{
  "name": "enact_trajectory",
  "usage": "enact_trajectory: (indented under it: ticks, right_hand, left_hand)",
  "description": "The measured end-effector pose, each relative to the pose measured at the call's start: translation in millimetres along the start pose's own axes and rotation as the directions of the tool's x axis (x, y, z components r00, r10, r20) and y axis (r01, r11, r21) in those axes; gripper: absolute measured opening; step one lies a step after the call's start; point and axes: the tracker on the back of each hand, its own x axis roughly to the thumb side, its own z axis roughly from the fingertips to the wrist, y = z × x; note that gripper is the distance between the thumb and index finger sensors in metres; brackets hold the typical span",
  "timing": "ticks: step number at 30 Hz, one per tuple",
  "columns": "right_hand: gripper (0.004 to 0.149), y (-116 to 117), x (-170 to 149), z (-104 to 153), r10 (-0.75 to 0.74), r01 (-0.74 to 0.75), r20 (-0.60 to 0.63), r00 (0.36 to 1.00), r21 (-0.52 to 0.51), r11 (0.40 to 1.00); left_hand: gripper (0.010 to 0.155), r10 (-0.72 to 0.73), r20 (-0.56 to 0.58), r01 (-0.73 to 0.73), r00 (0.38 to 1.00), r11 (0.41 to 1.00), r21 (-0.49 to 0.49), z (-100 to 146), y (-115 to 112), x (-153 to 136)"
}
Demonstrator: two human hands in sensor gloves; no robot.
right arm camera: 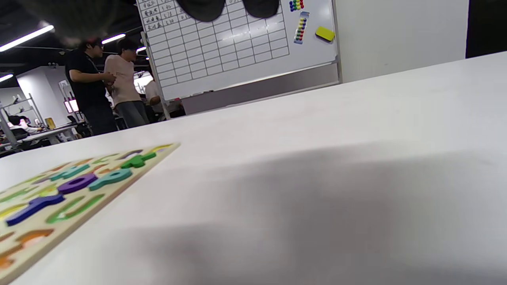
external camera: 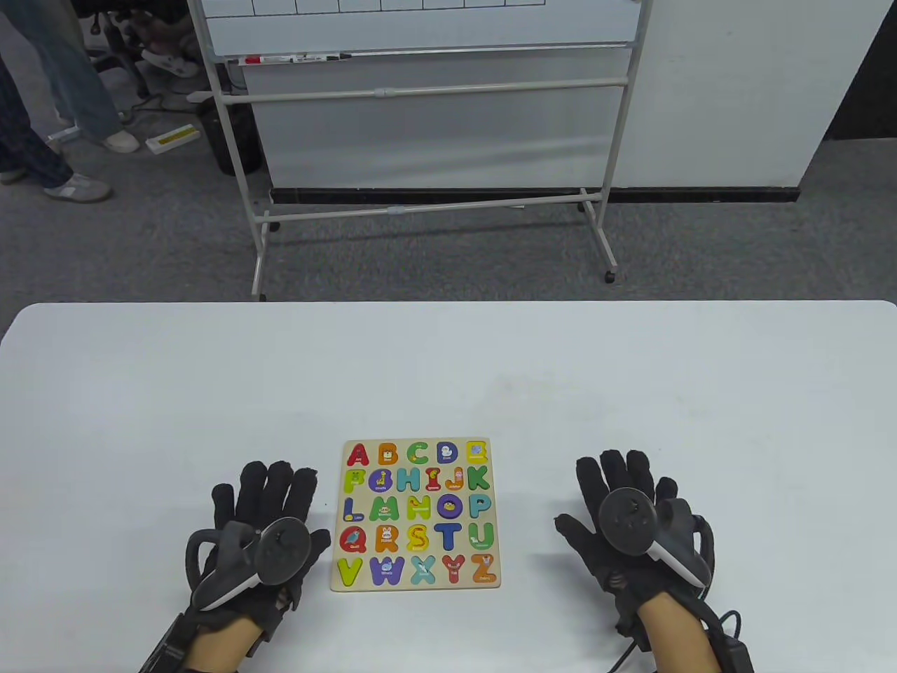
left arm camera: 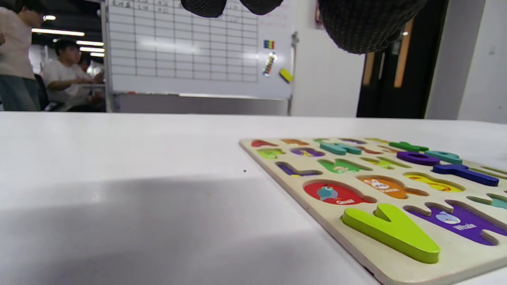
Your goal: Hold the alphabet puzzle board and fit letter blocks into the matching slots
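Observation:
The wooden alphabet puzzle board (external camera: 420,586) lies flat near the table's front edge, between my hands. In the left wrist view, the board (left arm camera: 459,263) holds raised blocks such as the lime V (left arm camera: 390,231), blue T (left arm camera: 465,174) and purple O (left arm camera: 418,158). Other slots, such as Q (left arm camera: 332,194), show only printed pictures. It also shows in the right wrist view (right arm camera: 117,188). My left hand (external camera: 266,505) rests palm down, fingers spread, just left of the board. My right hand (external camera: 624,505) rests likewise to its right, apart from it. Both hold nothing. I see no loose blocks.
The white table (external camera: 448,378) stretches far beyond the board. A whiteboard on a wheeled stand (external camera: 427,140) is on the floor past the far edge. People's legs (external camera: 63,126) show at the far left.

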Motion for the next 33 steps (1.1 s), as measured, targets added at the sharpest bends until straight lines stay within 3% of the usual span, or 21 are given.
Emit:
enact_trajectory:
  ticks: [33]
  right_hand:
    - [0.088,16.5,8.8,0.4,0.032,-0.036,0.040,0.999,0.110,0.993]
  left_hand:
    - [0.082,0.033,0.007,-0.033,0.999,0.999,-0.037,-0.3,-6.4,-2.4]
